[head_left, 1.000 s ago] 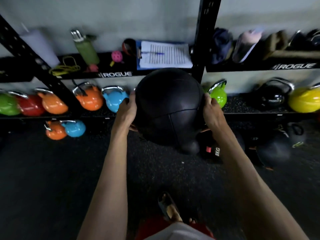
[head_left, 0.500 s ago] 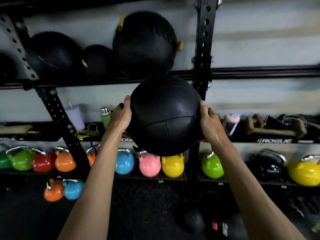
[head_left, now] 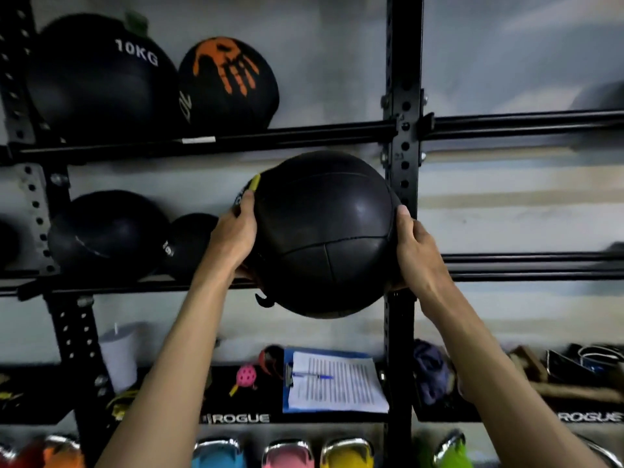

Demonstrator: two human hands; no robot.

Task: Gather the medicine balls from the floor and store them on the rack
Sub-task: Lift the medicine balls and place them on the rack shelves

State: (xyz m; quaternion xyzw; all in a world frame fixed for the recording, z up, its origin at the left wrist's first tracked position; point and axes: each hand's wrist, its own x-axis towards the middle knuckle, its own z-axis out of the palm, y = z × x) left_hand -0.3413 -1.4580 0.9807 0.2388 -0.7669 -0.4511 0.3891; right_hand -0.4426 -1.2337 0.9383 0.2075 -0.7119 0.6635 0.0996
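Two bare arms reach up, holding a black medicine ball (head_left: pixel 324 234) at the centre of view, level with the middle shelf of a black steel rack (head_left: pixel 403 96); whether it touches the rails cannot be told. The left hand (head_left: pixel 234 236) cups the ball at its 9 o'clock and the right hand (head_left: pixel 418 251) at its 3 o'clock, fingers curved around its sides. At 10 o'clock, a 10KG ball (head_left: pixel 101 76) sits on the top shelf beside an orange-handprint ball (head_left: pixel 229 82). A clipboard (head_left: pixel 334 383) lies at 6 o'clock.
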